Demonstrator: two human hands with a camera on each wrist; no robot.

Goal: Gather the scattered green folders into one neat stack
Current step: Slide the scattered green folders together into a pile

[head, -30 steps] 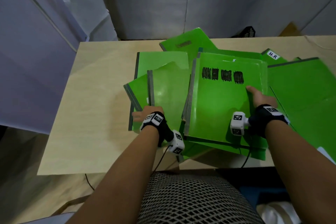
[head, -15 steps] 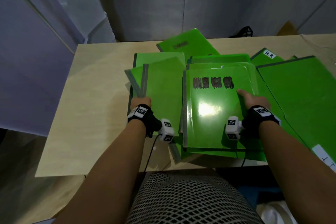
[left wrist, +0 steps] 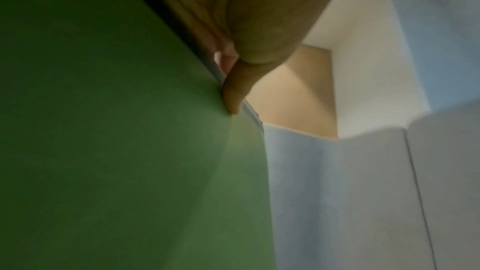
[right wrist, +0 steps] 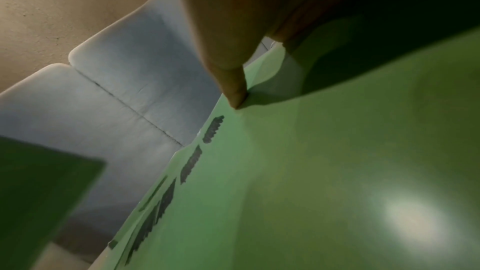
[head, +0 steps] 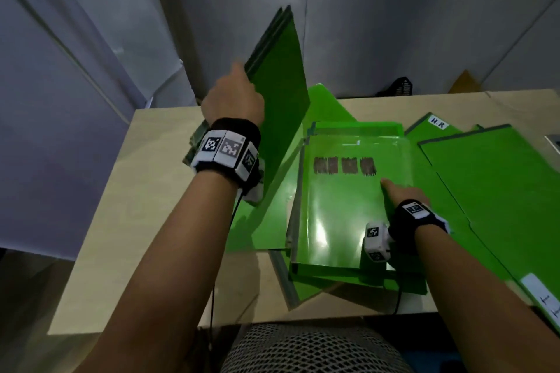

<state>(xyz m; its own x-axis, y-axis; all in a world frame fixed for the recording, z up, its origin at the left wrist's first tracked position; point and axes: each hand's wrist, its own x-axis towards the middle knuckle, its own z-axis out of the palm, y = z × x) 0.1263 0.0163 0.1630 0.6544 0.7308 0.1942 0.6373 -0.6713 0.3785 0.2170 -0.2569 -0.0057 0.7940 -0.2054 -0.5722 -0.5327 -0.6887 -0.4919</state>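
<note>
**Item: green folders, mid-gather**

My left hand [head: 233, 100] pinches a small sheaf of folders [head: 278, 106] by one long edge, thumb on the face, held tilted steeply on end above the table [head: 127, 221]. My right hand [head: 406, 194] lies flat, fingers straight, pressing the marked folder [head: 339, 215] atop the central pile. That pile sits to the right of and below the sheaf, long axis running away from me. More folders [head: 500, 191] lie loose further right, nearer my right hand.
</note>
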